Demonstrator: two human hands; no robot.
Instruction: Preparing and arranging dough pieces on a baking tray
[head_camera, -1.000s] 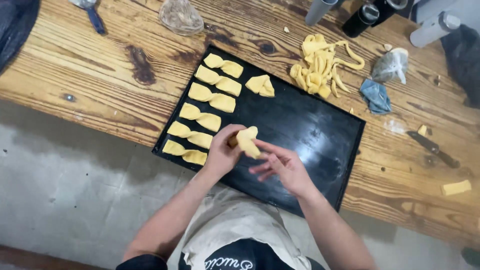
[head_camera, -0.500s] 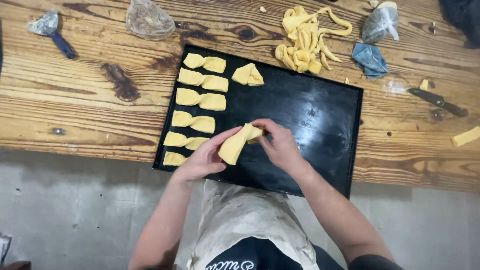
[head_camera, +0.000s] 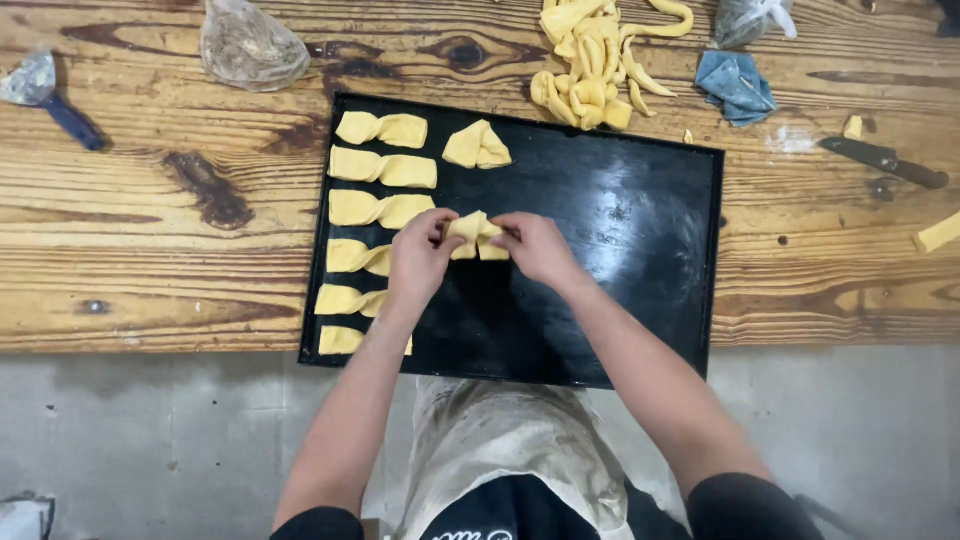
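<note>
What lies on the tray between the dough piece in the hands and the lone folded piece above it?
Only bare black tray separates the held dough piece from the lone folded piece, in the head view.

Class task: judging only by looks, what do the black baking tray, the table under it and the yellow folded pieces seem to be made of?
Black baking tray: probably metal with a dark coating, since it gives a dull sheen. Table: bare wood, with visible grain and knots. Yellow folded pieces: soft dough, matte, creased where folded.

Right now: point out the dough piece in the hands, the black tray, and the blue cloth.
dough piece (head_camera: 474, 231), head view, on its folded top between the hands.
black tray (head_camera: 620, 240), head view, bare right half of its surface.
blue cloth (head_camera: 737, 82), head view, middle of the crumpled fabric.
</note>
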